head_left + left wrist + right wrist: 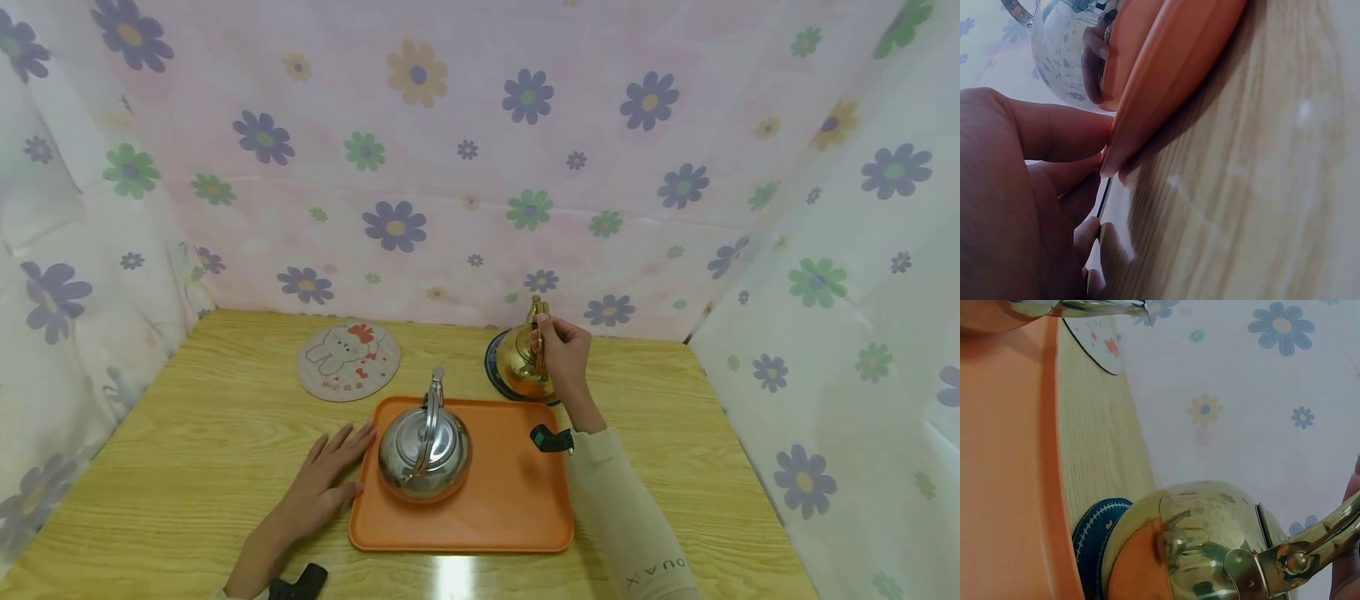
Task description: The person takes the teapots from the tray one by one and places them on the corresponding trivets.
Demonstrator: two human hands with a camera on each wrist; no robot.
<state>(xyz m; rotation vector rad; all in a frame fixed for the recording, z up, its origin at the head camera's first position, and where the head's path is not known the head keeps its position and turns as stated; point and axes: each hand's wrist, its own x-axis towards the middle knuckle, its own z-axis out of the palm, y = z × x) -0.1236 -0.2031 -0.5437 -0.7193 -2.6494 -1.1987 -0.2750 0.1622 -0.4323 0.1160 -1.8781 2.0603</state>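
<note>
My right hand (567,354) grips the upright handle of a gold kettle (516,367). That kettle is over a dark blue round mat (492,360), just behind the tray's back right corner; the right wrist view shows its shiny side and handle joint close up. My left hand (322,475) lies with fingers spread at the left edge of an orange tray (510,500), its fingertips touching the rim. A silver kettle (423,454) stands on the left part of the tray, handle up and spout toward the back. In the left wrist view the thumb (1063,131) meets the tray's rim.
A round pale mat (348,360) with a rabbit picture lies at the back left of the wooden table (202,433). Flowered cloth (465,167) hangs behind the table and along both sides. Black wrist cameras (551,438) are strapped to the arms.
</note>
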